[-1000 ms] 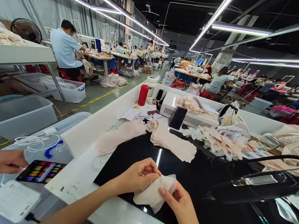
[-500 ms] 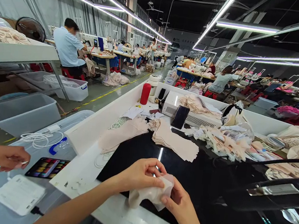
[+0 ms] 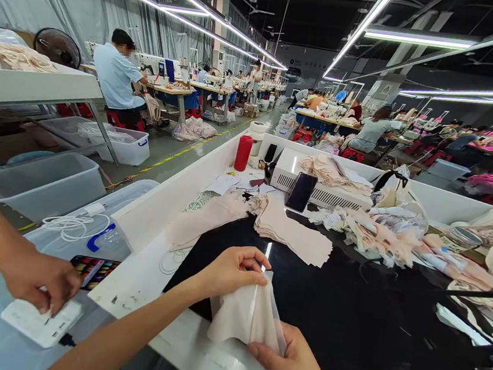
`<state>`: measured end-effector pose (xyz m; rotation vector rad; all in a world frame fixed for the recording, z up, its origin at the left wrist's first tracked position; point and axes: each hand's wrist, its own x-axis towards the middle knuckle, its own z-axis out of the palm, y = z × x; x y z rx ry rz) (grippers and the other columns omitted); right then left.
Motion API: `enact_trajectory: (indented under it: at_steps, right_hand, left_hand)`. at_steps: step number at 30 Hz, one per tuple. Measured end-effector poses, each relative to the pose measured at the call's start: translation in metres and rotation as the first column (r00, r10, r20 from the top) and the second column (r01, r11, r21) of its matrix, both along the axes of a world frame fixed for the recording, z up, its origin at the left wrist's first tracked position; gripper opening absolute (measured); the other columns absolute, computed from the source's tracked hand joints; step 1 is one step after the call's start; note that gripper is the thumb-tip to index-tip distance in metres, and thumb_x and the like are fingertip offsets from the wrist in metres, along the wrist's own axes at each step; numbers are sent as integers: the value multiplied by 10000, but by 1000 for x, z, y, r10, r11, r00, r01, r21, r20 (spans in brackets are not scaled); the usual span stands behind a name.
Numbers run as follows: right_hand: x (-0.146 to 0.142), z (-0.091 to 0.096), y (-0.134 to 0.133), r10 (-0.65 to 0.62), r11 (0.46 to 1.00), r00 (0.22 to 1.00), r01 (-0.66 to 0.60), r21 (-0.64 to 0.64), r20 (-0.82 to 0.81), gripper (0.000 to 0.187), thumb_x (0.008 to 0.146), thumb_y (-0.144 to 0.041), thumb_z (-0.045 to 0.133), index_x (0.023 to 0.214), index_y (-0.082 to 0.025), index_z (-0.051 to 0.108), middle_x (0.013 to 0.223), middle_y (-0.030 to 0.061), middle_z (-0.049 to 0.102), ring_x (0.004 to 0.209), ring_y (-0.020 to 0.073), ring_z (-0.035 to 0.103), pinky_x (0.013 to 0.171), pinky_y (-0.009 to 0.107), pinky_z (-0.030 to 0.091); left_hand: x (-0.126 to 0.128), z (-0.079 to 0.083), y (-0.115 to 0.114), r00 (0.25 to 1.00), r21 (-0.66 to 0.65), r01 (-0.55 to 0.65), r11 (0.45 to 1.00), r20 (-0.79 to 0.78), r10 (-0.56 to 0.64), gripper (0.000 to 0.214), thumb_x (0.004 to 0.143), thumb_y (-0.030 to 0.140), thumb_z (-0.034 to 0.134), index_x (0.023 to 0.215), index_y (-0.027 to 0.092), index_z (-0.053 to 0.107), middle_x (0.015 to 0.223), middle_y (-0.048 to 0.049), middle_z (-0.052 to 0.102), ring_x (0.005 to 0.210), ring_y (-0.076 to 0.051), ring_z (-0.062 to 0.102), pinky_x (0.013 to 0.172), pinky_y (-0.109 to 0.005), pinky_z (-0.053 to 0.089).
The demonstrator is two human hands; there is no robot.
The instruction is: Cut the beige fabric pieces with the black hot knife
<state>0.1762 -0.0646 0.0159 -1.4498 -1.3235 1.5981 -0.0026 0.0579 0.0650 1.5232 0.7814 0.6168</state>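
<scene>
A pale beige fabric piece with a sheer, translucent edge (image 3: 243,315) hangs between my two hands, over the front edge of the black work surface (image 3: 334,314). My left hand (image 3: 236,273) pinches its top corner between thumb and fingers. Lower down on the right, my right hand (image 3: 283,355) grips the bottom edge, thumb in front and fingers behind. Beyond my hands lies a stack of beige fabric cutouts (image 3: 292,229), and left of it another layered beige pile (image 3: 209,219).
At left another person's hand (image 3: 46,281) touches a white box-shaped device (image 3: 39,319) beside a tablet (image 3: 94,271). A phone (image 3: 301,191) leans on a white vented box (image 3: 330,188). Fabric scraps (image 3: 374,232) lie to the right. A black bar crosses the right edge.
The fabric, bunched before, is now spread, with my left hand higher and my right lower. The other person's hand has moved onto the white device. The black machine part at right has shifted lower.
</scene>
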Motion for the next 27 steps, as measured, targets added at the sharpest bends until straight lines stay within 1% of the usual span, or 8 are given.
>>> enact_trajectory:
  at_steps: [4,7,11,15,18,21,23,27]
  right_hand:
    - [6,-11,-5,1,1000,999,-2,23,44,470,747,-611,773,740,-180,586,597,-50,363,557,92,319,514,230,280]
    - [18,-16,-8,-87,983,981,55,177,175,370,807,-540,723,748,-188,627,675,-9,539,652,146,478,612,248,402]
    - [40,-20,-16,-179,972,906,103,211,384,348,843,-539,676,1018,-239,699,791,3,666,708,183,573,655,268,440]
    - [51,-27,-27,-344,930,844,249,269,411,474,855,-588,631,1206,-269,640,796,-4,653,635,167,563,622,274,451]
    - [53,-28,-33,-344,932,841,252,260,417,445,847,-606,628,1157,-289,658,854,3,652,676,168,588,631,263,472]
    - [53,-27,-37,-370,919,839,269,288,398,362,847,-583,626,1044,-284,677,849,-2,632,656,154,561,591,251,445]
    - [55,-27,-40,-383,911,844,278,304,376,319,841,-557,641,976,-272,686,842,-1,634,658,153,552,578,247,427]
    - [61,-26,-45,-331,932,857,233,278,395,317,826,-567,645,884,-264,716,837,13,667,718,178,571,629,254,440]
  left_hand:
    - [12,-16,5,999,58,33,998,-42,-31,320,777,353,752,1022,151,709,815,-25,739,734,-149,619,716,-247,437]
    - [20,-23,9,995,164,49,985,-96,-33,273,826,322,732,1046,161,721,901,-35,757,800,-176,648,754,-271,474]
    - [22,-24,11,986,408,25,913,-160,44,179,922,286,671,1062,196,736,1161,-51,731,1063,-227,612,991,-359,459]
    - [20,-28,0,976,539,108,835,-216,14,173,1010,219,572,1056,195,737,1094,-41,741,1057,-215,620,1035,-360,445]
    - [20,-39,-16,951,650,245,719,-305,-49,182,1042,203,555,1082,187,732,1098,-36,745,1042,-206,643,1001,-335,472]
    - [23,-54,-31,910,769,388,509,-405,-82,175,1062,200,547,1098,164,714,1116,-52,738,1037,-199,655,977,-324,491]
    - [26,-62,-38,897,809,426,405,-435,-74,148,1051,181,566,1103,153,702,1163,-67,729,1069,-200,654,963,-321,500]
    - [31,-70,-44,872,818,475,325,-488,-46,122,1016,156,612,1116,152,680,1234,-63,712,1106,-219,652,884,-334,525]
